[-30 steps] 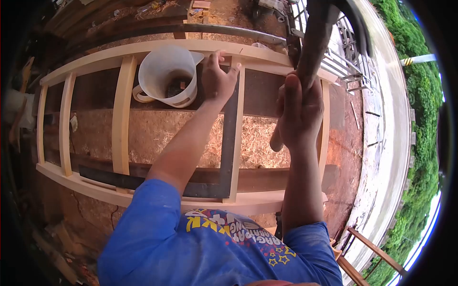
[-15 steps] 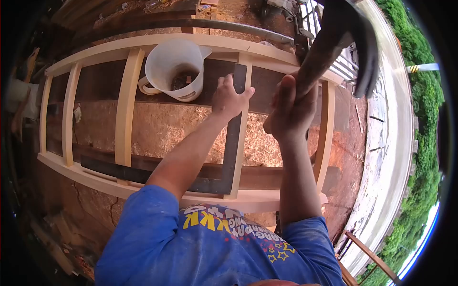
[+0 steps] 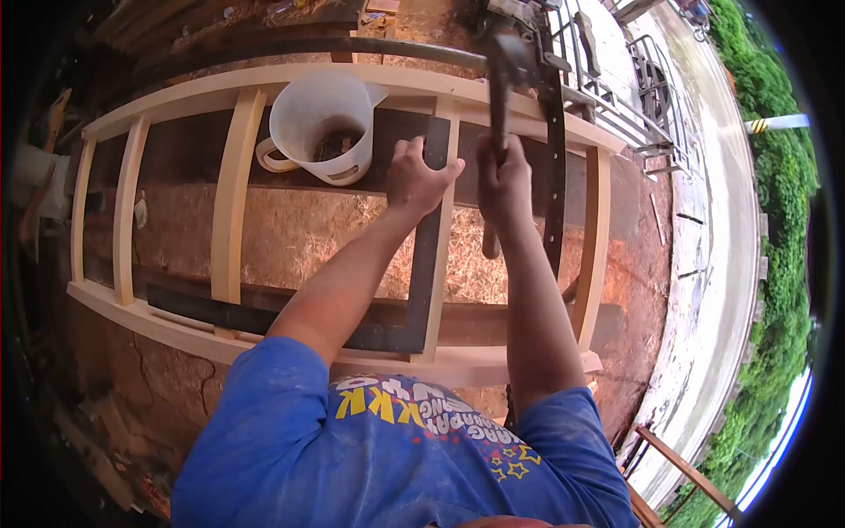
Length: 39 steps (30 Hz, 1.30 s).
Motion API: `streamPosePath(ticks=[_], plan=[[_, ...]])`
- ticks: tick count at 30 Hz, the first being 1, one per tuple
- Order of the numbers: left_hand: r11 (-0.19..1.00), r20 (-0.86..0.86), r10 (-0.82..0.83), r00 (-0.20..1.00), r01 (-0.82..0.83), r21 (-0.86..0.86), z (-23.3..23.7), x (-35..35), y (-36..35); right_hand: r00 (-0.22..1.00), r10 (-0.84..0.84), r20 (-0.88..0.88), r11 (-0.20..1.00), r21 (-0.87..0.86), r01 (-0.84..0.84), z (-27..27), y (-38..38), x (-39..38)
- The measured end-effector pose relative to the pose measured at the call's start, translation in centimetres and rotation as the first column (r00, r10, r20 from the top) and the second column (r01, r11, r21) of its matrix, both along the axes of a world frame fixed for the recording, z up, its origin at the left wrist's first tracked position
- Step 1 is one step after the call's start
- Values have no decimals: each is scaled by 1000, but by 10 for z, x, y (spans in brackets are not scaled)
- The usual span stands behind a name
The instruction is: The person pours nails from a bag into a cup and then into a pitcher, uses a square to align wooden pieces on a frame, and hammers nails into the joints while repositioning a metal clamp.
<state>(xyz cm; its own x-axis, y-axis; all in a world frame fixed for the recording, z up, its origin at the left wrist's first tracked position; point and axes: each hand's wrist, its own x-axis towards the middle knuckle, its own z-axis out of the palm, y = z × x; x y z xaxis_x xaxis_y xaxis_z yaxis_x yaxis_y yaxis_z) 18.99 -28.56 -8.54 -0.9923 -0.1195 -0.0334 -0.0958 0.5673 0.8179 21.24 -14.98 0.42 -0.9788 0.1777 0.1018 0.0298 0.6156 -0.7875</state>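
A view looks down over two bare arms and a blue shirt (image 3: 370, 458). A pale wooden frame (image 3: 202, 99), built like a ladder from two long rails and several cross slats, is laid flat on dark planks (image 3: 493, 327) above a floor strewn with sawdust (image 3: 299, 238). The left hand (image 3: 421, 180) is laid open, palm down, and pressed on a steel square (image 3: 424, 264). The square is set along one slat (image 3: 443, 264), near where that slat meets the far rail. The right hand (image 3: 502, 180) is closed tight round the handle of a hammer (image 3: 498, 97), whose head is seen at the far rail, just right of the slat's end.

The step in hand is judged to be the fixing of this slat at a right angle, with the square held as a guide while the joint is struck. For the next blow, the square would need to be pressed hard against the slat and the left fingers held clear of the hammer's path.

A white plastic jug (image 3: 317, 119) is set inside the frame, just left of the left hand; something dark lies in it but cannot be made out. Whether a nail is being driven cannot be told, since the hammer's head is blurred. A dark bar (image 3: 553, 194) is seen right of the right arm, and what it is remains unclear. The frame's left end is lost in shadow.
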Motion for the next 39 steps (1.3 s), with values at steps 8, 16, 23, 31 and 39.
streamPosePath(ticks=[8, 16, 23, 31, 39], plan=[[1000, 32, -3, 999, 3, 10, 5, 2, 0, 991, -48, -124, 976, -217, 20, 38, -10, -1], [1000, 15, 3, 1000, -3, -10, 3, 0, -1, 982, -34, 187, 993, -102, 54, 15, -11, -13], [1000, 62, -14, 998, 15, -4, -3, 3, -1, 901, -2, 434, 988, -140, 70, -11, 6, -14], [987, -347, 32, 937, 26, 161, -15, 4, -10, 909, -49, 415, 957, -241, 161, 21, 4, 212], [220, 179, -593, 785, -56, 974, 80, 123, -82, 735, -274, 620, 804, -272, 529, 18, -41, 409]])
